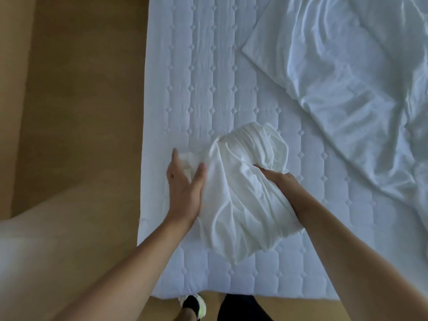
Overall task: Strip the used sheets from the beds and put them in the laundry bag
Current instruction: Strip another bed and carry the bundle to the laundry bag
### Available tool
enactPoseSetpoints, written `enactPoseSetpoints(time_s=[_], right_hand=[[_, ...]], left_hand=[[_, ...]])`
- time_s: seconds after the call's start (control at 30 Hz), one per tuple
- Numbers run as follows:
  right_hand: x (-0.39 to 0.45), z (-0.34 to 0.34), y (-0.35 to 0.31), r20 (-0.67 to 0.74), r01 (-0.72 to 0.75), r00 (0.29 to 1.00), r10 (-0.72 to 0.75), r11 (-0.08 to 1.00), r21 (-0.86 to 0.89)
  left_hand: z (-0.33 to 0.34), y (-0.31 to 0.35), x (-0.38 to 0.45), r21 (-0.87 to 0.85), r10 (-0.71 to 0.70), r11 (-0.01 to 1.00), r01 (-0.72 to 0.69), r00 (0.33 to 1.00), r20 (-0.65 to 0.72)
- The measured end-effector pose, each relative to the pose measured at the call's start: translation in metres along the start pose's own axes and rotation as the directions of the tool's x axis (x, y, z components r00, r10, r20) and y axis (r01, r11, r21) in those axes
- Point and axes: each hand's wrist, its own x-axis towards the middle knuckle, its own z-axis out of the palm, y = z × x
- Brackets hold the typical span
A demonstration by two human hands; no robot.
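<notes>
2 bare hands work a bunched white sheet (243, 193) at the near edge of the bed (231, 89), as seen from the head camera. Left hand (185, 193) lies flat against the bundle's left side, fingers (200, 172) straight and spread. Right hand (275, 179) grips a fold of the sheet, fingers curled into the cloth (tips hidden). Quilted mattress pad lies bare beneath. A rumpled white duvet (347, 77) covers the far right. Brown floor (81, 112) lies left; 1 shoe (192, 304) shows below.
</notes>
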Motion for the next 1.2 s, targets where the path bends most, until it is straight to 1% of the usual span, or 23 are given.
enactPoseSetpoints(time_s=[0.03, 0.07, 0.1, 0.13, 0.17, 0.2, 0.27, 0.33, 0.37, 0.4, 0.43, 0.5, 0.53, 0.6, 0.7, 0.77, 0.83, 0.9, 0.93, 1.03, 1.1, 1.17, 1.2], right_hand=[[0.002, -0.003, 0.0, 0.008, 0.004, 1.0, -0.004, 1.0, 0.003], [0.001, -0.005, -0.003, 0.011, 0.007, 1.0, -0.007, 1.0, -0.001], [0.002, -0.007, -0.004, 0.008, 0.013, 1.0, -0.013, 1.0, -0.014], [0.002, -0.01, -0.006, -0.012, 0.02, 1.0, -0.02, 1.0, -0.024], [0.004, -0.013, -0.006, -0.056, 0.036, 0.998, -0.038, 0.999, -0.03], [0.004, -0.016, -0.006, -0.123, 0.065, 0.99, -0.07, 0.997, -0.044], [0.0, -0.025, 0.003, -0.318, 0.135, 0.934, -0.165, 0.984, -0.114], [-0.017, -0.035, 0.026, -0.498, 0.201, 0.831, -0.25, 0.968, -0.151], [-0.029, -0.038, 0.043, -0.564, 0.252, 0.779, -0.276, 0.96, -0.122], [-0.043, -0.04, 0.061, -0.603, 0.291, 0.757, -0.253, 0.956, -0.036], [-0.053, -0.037, 0.08, -0.598, 0.287, 0.785, -0.159, 0.95, 0.125], [-0.064, -0.023, 0.111, -0.462, 0.163, 0.883, 0.081, 0.871, 0.463], [-0.065, -0.015, 0.119, -0.39, 0.105, 0.908, 0.152, 0.818, 0.565], [-0.058, 0.004, 0.121, -0.339, 0.099, 0.929, 0.149, 0.782, 0.616], [-0.041, 0.032, 0.099, -0.394, 0.199, 0.918, 0.05, 0.8, 0.565], [-0.027, 0.045, 0.08, -0.447, 0.14, 0.885, 0.126, 0.846, 0.515], [-0.015, 0.05, 0.064, -0.49, 0.023, 0.832, 0.26, 0.866, 0.499], [-0.005, 0.051, 0.055, -0.51, -0.057, 0.793, 0.333, 0.874, 0.482], [-0.003, 0.05, 0.051, -0.517, -0.079, 0.782, 0.348, 0.878, 0.472], [-0.002, 0.048, 0.045, -0.514, -0.094, 0.8, 0.308, 0.912, 0.4], [-0.008, 0.045, 0.05, -0.539, -0.034, 0.823, 0.177, 0.964, 0.265], [-0.009, 0.041, 0.053, -0.562, 0.028, 0.826, 0.044, 0.992, 0.119], [-0.004, 0.039, 0.053, -0.576, 0.031, 0.817, 0.02, 0.996, 0.08]], left_hand=[[0.002, 0.005, -0.002, 0.072, 0.186, 0.978, -0.197, 0.973, 0.138], [0.008, 0.013, -0.005, 0.2, 0.283, 0.911, -0.36, 0.901, 0.33], [0.017, 0.015, -0.005, 0.366, 0.278, 0.784, -0.501, 0.811, 0.515], [0.03, 0.014, -0.005, 0.511, 0.211, 0.62, -0.596, 0.754, 0.623], [0.043, 0.011, -0.003, 0.613, 0.139, 0.498, -0.613, 0.754, 0.641], [0.057, 0.009, -0.001, 0.677, 0.096, 0.444, -0.587, 0.782, 0.615], [0.083, 0.008, 0.001, 0.749, 0.06, 0.397, -0.53, 0.829, 0.556], [0.102, 0.004, 0.003, 0.791, 0.055, 0.342, -0.508, 0.851, 0.523], [0.11, 0.0, 0.005, 0.809, 0.055, 0.318, -0.495, 0.861, 0.506], [0.119, -0.003, 0.008, 0.824, 0.052, 0.292, -0.486, 0.868, 0.493], [0.126, -0.007, 0.012, 0.836, 0.051, 0.266, -0.479, 0.873, 0.484], [0.141, -0.013, 0.015, 0.858, 0.05, 0.21, -0.469, 0.881, 0.47], [0.147, -0.016, 0.016, 0.865, 0.053, 0.185, -0.467, 0.883, 0.466], [0.151, -0.02, 0.014, 0.87, 0.062, 0.165, -0.464, 0.885, 0.461], [0.138, -0.016, 0.01, 0.864, 0.058, 0.212, -0.457, 0.888, 0.456], [0.12, -0.006, 0.009, 0.843, 0.04, 0.215, -0.493, 0.867, 0.497], [0.098, 0.007, 0.007, 0.781, 0.026, 0.209, -0.589, 0.802, 0.597], [0.072, 0.02, 0.005, 0.698, 0.07, 0.264, -0.666, 0.735, 0.674], [0.059, 0.027, 0.006, 0.671, 0.139, 0.299, -0.678, 0.727, 0.673], [0.042, 0.054, 0.029, 0.719, 0.429, 0.279, -0.637, 0.753, 0.5], [0.054, 0.068, 0.054, 0.812, 0.359, 0.255, -0.526, 0.831, 0.425], [0.071, 0.066, 0.079, 0.876, 0.184, 0.212, -0.434, 0.898, 0.4], [0.08, 0.056, 0.087, 0.88, 0.103, 0.258, -0.398, 0.917, 0.385]])
